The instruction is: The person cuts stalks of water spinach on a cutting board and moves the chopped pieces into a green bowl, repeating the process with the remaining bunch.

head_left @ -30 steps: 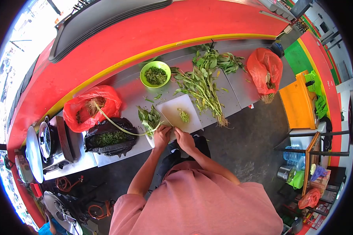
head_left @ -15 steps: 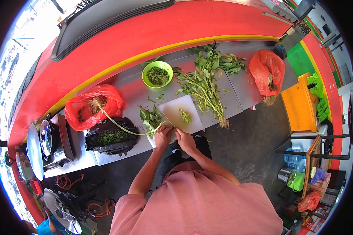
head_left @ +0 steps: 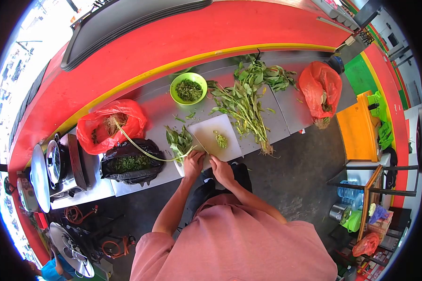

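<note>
My left hand (head_left: 193, 162) grips a bunch of leafy green stems (head_left: 179, 142) at the near left corner of a white cutting board (head_left: 215, 136). A long pale stem curves from the bunch toward the left. My right hand (head_left: 220, 168) is closed around a knife handle at the board's near edge, and the blade (head_left: 200, 144) lies across the stems. A small heap of chopped greens (head_left: 221, 139) sits in the middle of the board.
A green bowl (head_left: 188, 88) of chopped leaves stands behind the board. Uncut leafy stalks (head_left: 244, 100) lie to the right. Red bags (head_left: 109, 124) (head_left: 321, 89) sit at both ends, a black bag (head_left: 131, 163) of greens and a stove with pots (head_left: 56, 171) at left.
Both hands stay at the board's near corner with hardly any shift. The view has drifted slightly.
</note>
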{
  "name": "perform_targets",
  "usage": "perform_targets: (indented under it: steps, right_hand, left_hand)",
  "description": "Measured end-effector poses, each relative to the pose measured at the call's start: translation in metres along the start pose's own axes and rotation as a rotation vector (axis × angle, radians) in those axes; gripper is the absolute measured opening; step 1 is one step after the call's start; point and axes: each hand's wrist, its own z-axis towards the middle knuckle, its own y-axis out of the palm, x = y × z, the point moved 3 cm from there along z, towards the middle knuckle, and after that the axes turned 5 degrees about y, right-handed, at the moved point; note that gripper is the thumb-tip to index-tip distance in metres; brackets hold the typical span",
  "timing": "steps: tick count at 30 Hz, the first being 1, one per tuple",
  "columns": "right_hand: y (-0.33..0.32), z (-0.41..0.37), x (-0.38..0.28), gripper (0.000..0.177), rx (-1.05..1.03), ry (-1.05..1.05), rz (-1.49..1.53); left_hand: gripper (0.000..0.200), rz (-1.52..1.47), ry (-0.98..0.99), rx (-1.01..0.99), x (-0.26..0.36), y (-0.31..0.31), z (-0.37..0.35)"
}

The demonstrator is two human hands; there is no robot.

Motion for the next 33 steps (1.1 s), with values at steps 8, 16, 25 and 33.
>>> perform_targets:
  steps: [8,16,25,33]
  right_hand:
    - [0.003,0.015,-0.008,0.035,-0.011,-0.017,0.009]
    - [0.001,0.004,-0.005,0.035,0.03,-0.028,0.048]
    - [0.003,0.018,-0.009,0.035,-0.031,-0.023,-0.034]
    - [0.002,0.003,-0.003,0.034,-0.016,-0.021,0.009]
  left_hand:
    - [0.012,0.007,-0.012,-0.015,0.001,0.001,-0.001]
    - [0.013,-0.017,-0.047,0.009,0.003,-0.002,0.0]
    - [0.015,0.001,0.012,0.019,0.004,-0.003,0.001]
    - [0.012,-0.057,-0.072,0.011,-0.004,0.001,-0.004]
